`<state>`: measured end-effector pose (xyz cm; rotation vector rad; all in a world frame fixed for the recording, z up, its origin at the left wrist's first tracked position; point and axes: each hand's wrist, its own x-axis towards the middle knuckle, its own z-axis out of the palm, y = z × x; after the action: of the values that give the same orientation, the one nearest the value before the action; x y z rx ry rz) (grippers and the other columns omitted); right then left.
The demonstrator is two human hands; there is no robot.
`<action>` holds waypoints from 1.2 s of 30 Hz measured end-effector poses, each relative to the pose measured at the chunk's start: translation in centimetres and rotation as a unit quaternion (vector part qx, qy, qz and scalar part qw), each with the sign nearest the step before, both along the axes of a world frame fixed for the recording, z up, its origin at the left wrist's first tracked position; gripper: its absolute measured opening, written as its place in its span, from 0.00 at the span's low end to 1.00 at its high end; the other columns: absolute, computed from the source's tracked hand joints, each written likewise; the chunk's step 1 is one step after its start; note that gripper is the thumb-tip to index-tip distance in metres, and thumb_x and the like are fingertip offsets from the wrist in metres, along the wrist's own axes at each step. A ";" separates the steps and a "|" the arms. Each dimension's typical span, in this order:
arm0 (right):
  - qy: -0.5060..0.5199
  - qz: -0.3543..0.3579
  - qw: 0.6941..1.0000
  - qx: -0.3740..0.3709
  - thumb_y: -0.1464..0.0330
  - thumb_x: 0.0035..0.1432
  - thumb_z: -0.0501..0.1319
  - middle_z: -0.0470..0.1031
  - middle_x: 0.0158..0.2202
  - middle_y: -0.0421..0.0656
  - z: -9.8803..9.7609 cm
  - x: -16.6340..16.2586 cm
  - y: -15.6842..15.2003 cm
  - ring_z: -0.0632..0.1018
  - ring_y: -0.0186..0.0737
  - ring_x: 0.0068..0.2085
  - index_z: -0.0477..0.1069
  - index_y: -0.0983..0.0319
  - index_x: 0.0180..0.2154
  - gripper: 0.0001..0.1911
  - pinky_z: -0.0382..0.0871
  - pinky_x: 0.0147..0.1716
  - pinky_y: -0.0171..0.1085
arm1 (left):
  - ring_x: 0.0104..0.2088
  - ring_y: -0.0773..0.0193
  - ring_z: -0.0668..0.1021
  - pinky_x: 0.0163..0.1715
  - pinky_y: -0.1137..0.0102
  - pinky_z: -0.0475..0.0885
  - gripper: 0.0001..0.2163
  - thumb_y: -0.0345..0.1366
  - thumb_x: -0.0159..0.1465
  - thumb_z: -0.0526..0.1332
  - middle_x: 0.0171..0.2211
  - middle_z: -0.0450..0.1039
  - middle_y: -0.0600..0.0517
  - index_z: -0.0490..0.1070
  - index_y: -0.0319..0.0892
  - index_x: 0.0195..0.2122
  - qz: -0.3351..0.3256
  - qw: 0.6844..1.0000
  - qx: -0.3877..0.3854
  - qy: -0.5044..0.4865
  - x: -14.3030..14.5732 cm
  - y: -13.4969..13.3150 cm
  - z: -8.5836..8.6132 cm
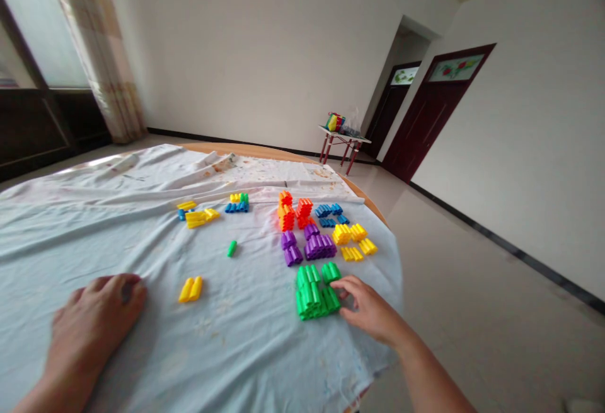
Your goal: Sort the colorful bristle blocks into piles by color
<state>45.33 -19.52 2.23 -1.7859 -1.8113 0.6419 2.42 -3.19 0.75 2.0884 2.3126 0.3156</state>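
Note:
My left hand (97, 312) rests palm down on the cloth at the left, fingers loosely bent, with a dark gap by the thumb and nothing visible in it. To its right lie yellow plastic tube pieces (190, 289) side by side. My right hand (359, 306) is at the right edge of a stacked group of green tube pieces (311, 296), thumb and fingers apart. Its fingertips are at the green pieces; whether they touch is unclear. Behind these are groups of purple pieces (321, 247), yellow pieces (350, 234), orange pieces (286, 214) and blue pieces (328, 211).
A single green piece (231, 249) lies mid-table. Small mixed groups include yellow pieces (201, 217) and blue pieces (237, 208). Wrinkled light cloth (227, 350) covers the round table, whose edge curves at right. A small side table (345, 135) holding bags stands farther back.

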 end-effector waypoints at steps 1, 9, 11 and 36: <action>0.000 -0.001 1.000 0.012 0.78 0.48 0.56 0.69 0.48 0.45 0.1 -0.1 0.0 0.74 0.39 0.44 0.68 0.58 0.50 0.26 0.69 0.44 0.39 | 0.48 0.52 0.69 0.44 0.63 0.61 0.24 0.47 0.63 0.40 0.52 0.69 0.44 0.69 0.43 0.48 -0.024 1.000 -0.005 -0.007 0.2 -0.3 0.3; -0.023 0.014 0.994 0.105 0.75 0.58 0.50 0.70 0.48 0.47 4.8 -3.9 2.0 0.73 0.40 0.47 0.69 0.58 0.50 0.20 0.69 0.45 0.39 | 0.50 0.51 0.67 0.47 0.61 0.62 0.25 0.46 0.64 0.38 0.51 0.68 0.43 0.69 0.41 0.47 -0.021 0.999 0.011 -0.025 0.2 -0.9 0.3; -0.036 0.059 0.991 0.117 0.76 0.57 0.51 0.71 0.47 0.46 6.2 -6.1 3.7 0.73 0.39 0.48 0.69 0.59 0.50 0.21 0.67 0.49 0.39 | 0.50 0.51 0.67 0.47 0.60 0.62 0.24 0.46 0.64 0.38 0.50 0.68 0.43 0.69 0.41 0.47 -0.021 0.999 0.010 -0.032 0.2 -0.9 0.3; -0.236 -0.032 0.971 0.022 0.65 0.57 0.56 0.67 0.55 0.48 0.9 -19.2 35.6 0.67 0.48 0.56 0.66 0.57 0.53 0.20 0.63 0.50 0.43 | 0.48 0.55 0.70 0.46 0.59 0.63 0.19 0.44 0.61 0.44 0.48 0.71 0.49 0.72 0.48 0.41 -0.002 0.993 -0.005 -0.118 -1.1 -0.1 -1.5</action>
<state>26.13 16.11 3.15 -2.0838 -2.0307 0.1512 1.29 -3.32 -0.75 1.9306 2.1693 0.5179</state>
